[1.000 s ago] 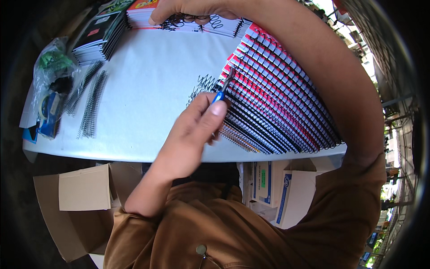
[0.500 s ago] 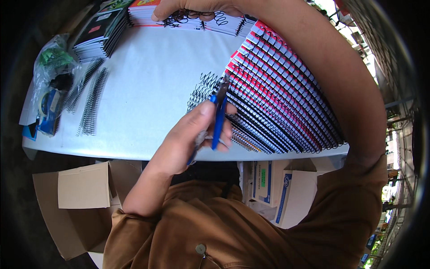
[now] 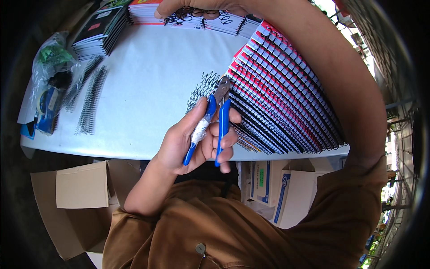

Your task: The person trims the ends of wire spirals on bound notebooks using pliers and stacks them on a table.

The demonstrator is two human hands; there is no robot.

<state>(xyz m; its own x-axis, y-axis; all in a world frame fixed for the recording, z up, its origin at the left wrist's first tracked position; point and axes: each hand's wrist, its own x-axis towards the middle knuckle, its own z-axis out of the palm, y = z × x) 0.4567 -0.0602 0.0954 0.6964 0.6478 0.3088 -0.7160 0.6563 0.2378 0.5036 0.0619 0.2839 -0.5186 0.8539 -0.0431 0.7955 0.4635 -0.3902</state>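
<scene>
Blue-handled pliers [image 3: 214, 120] sit in the left hand [image 3: 197, 141], lifted just above the near edge of the counter [image 3: 148, 85]. The metal nose points up and away toward a small tangle of black wire binding coil [image 3: 201, 87] lying on the white surface. Fingers wrap both handles, which stand slightly apart; one handle carries a pale wrapping (tape, probably).

The right hand [image 3: 197, 6] reaches far across to the back edge, closed down on loose wire loops atop a stack of spiral notebooks [image 3: 224, 21] there.

Step in hand, as I judge it: tool readied, with work on the coil ends not yet begun. The nose is near but not touching the tangle. The next move likely calls for bringing the nose onto one wire end and squeezing cleanly, which needs the wire held steady.

Just right of the pliers, a long fanned row of bound notebooks [image 3: 286, 103], red and black covers, runs diagonally. At far left: straight black coils [image 3: 89, 101], a plastic bag [image 3: 47, 85], a dark notebook stack [image 3: 98, 31]. Cardboard boxes [image 3: 83, 184] stand below the counter.
</scene>
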